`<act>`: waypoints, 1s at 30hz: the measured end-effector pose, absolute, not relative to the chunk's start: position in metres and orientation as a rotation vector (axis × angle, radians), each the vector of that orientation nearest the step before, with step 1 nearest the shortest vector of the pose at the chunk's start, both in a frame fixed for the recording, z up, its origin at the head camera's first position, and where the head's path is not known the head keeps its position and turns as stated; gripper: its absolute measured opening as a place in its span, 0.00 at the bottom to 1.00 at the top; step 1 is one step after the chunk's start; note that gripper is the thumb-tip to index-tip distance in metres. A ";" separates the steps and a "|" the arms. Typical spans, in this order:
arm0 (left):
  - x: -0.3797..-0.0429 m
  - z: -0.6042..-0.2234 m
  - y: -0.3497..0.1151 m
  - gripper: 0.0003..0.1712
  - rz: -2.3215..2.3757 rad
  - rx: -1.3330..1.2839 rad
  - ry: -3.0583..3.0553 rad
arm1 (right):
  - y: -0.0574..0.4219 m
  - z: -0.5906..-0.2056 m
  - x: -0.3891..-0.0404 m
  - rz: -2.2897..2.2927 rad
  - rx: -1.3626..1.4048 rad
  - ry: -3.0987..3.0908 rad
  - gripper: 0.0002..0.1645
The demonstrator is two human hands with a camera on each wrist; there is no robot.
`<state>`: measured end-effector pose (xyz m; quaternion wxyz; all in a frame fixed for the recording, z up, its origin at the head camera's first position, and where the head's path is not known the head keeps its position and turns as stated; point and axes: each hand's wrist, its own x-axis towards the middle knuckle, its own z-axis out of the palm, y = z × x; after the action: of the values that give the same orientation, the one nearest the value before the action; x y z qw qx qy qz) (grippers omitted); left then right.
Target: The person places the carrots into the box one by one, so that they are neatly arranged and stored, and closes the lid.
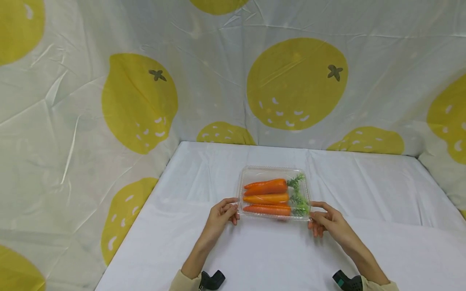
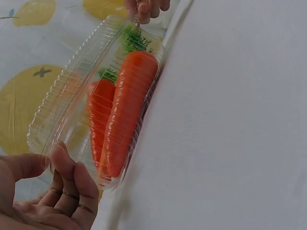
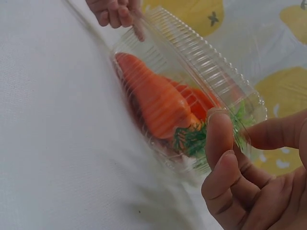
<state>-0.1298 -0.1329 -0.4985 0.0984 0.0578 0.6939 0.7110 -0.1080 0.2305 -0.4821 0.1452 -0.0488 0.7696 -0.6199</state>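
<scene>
A clear plastic clamshell box (image 1: 269, 173) with its lid down holds three orange carrots (image 1: 267, 198) with green leafy tops (image 1: 299, 198). My left hand (image 1: 223, 216) pinches the box's left edge between thumb and fingers. At the opposite edge, beside the green tops, my right hand (image 1: 327, 221) pinches the rim the same way. In the left wrist view the ribbed side of the box (image 2: 67, 91) shows, with a carrot (image 2: 129, 105) lying inside along it. The right wrist view has my right thumb and fingers (image 3: 220, 136) on the rim.
A white cloth covers the table (image 1: 276, 258) under the box. Behind it and to the left hangs a pale curtain (image 1: 211, 81) printed with yellow lemons. Dark wrist cameras (image 1: 212, 279) sit at both sleeves.
</scene>
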 end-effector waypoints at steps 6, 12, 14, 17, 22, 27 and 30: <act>-0.130 -0.500 -0.134 0.20 2.105 0.168 2.028 | 0.231 -0.484 -0.108 -1.766 -0.107 2.183 0.26; -0.128 -0.502 -0.135 0.16 2.089 0.156 2.031 | 0.232 -0.484 -0.108 -1.712 -0.154 2.179 0.24; -0.128 -0.502 -0.134 0.16 2.074 0.151 2.028 | 0.232 -0.484 -0.108 -1.692 -0.152 2.185 0.25; -0.128 -0.502 -0.134 0.19 2.049 0.155 2.022 | 0.232 -0.484 -0.108 -1.671 -0.146 2.190 0.27; -0.128 -0.502 -0.135 0.22 2.028 0.176 2.026 | 0.233 -0.485 -0.109 -1.663 -0.177 2.170 0.27; -0.127 -0.502 -0.135 0.24 2.021 0.183 2.034 | 0.235 -0.485 -0.108 -1.674 -0.211 2.144 0.27; -0.127 -0.502 -0.135 0.23 2.027 0.183 2.025 | 0.236 -0.486 -0.109 -1.677 -0.251 2.135 0.27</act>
<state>-0.1271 -0.1353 -0.5024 0.1348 0.0632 0.6988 0.6996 -0.1085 0.2359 -0.4863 0.2063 -0.0899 0.7662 -0.6020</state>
